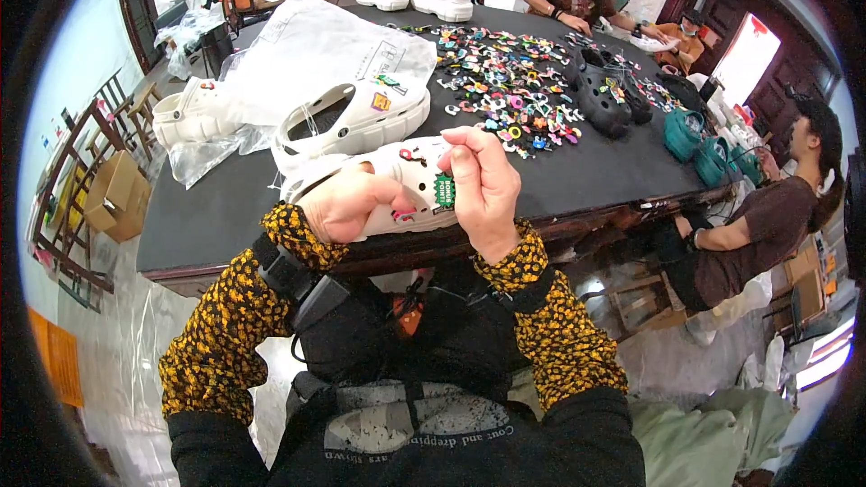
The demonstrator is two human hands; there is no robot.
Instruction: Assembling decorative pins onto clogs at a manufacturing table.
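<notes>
A white clog [383,162] with holes in its upper sits at the table's near edge, between my hands. My left hand [347,203] is closed on it, fingers at the foot opening, thumb beside a small pink charm [402,215]. At the toe, my right hand [487,189] is curled with thumb and forefinger drawn together; whatever they pinch is hidden. A green starburst charm [444,189] and a red charm [411,155] sit on the upper. Just beyond lies another white clog [352,122], bearing a yellow-and-purple charm [381,103] and a green one.
Many colourful loose charms [514,81] spread over the dark table [216,216]. A clear plastic bag [316,45] and a third white clog [194,113] lie left. Black clogs [600,95] and teal clogs [686,133] stand right. Several other people work around the table.
</notes>
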